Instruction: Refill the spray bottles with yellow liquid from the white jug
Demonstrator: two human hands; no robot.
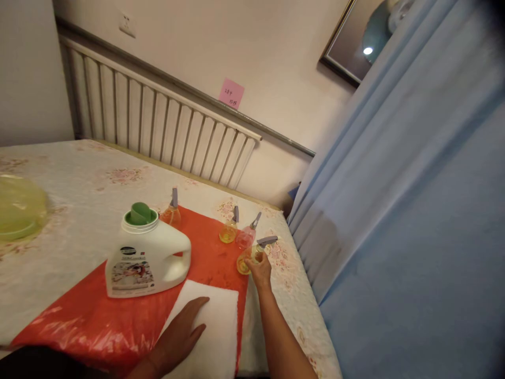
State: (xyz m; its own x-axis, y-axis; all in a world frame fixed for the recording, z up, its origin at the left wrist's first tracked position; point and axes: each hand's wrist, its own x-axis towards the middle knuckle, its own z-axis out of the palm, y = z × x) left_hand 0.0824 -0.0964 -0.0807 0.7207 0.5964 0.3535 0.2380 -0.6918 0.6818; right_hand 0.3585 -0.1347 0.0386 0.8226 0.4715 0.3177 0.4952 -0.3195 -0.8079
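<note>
Right grip (261, 270) round sm. yellow spray bottle (245, 261)

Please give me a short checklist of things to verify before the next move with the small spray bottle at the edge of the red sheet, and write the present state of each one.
1. Right hand has hold of the yellow spray bottle: ok, fingers wrap its body.
2. Left hand rests flat on the white cloth: ok.
3. Pink bottle stands apart from the held one: not ok, they are very close.
4. Other yellow bottle and orange bottle stand upright: ok.
5. Detergent jug has its cap fitted: cannot tell, the green cup seems only to sit in the opening.
6. Held bottle's nozzle closed: cannot tell.
</note>
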